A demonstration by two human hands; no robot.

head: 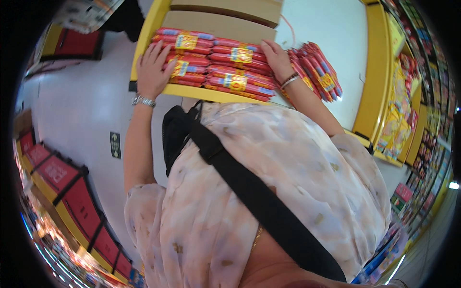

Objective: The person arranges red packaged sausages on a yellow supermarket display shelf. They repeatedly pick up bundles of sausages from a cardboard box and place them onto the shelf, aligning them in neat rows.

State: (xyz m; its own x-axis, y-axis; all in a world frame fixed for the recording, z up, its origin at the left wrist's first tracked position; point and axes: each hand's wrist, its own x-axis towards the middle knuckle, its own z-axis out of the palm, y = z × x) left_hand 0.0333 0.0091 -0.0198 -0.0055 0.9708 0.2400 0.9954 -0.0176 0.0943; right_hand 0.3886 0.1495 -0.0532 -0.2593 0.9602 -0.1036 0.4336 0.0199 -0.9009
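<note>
Rows of red-wrapped sausage packs (237,73) with yellow printed labels lie side by side in a yellow-edged display bin (187,91). My left hand (153,68) rests on the left end of the rows, fingers spread and thumb towards the packs. Against their right end lies my right hand (277,59), its fingertips at the upper corner; its thumb is hidden. Whether it grips a pack cannot be seen. To the right of that hand, more red sausage packs (317,73) lie in a loose, slanted pile on the bin's white surface (324,28).
Brown cardboard boxes (219,25) stand behind the rows. A yellow divider (371,72) borders the bin's right side, with yellow bagged goods (396,115) beyond. Red cabinets (79,194) line the left aisle. Part of another person (88,14) shows at top left.
</note>
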